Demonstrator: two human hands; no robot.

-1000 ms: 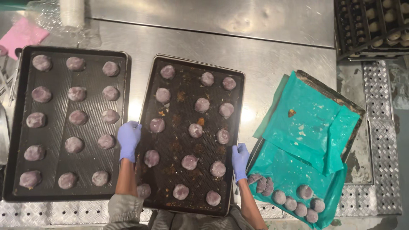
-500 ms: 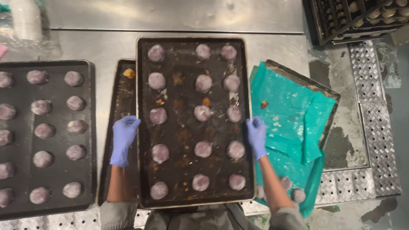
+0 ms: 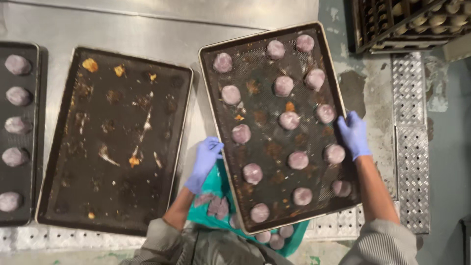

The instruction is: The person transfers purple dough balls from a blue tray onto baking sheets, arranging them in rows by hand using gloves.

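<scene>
At the bottom of the frame, the person's grey sleeves [image 3: 387, 243] lead up to two blue-gloved hands. Just below them lies a teal sheet [image 3: 221, 184] with a few purple dough rounds [image 3: 213, 205] on it, partly covered by the tray above.

The left hand [image 3: 205, 162] grasps the left long edge of a dark baking tray [image 3: 260, 103], and the right hand [image 3: 354, 135] is clenched on its right long edge, so the tray sits held between them in the centre-right of the frame, turned slightly askew. It carries three rows of pale purple dough balls [image 3: 298, 159] among brown baked-on stains.

Left of centre, an empty stained tray [image 3: 113, 142] rests on the steel desk [image 3: 162, 24], bearing only crumbs. At the far left edge another tray [image 3: 37, 98] shows a column of the same dough balls. In the upper right corner stands a dark rack [image 3: 407, 22].

As a judgement, the filled tray is lifted and in transit, not yet set down; the empty tray awaits filling.
</scene>
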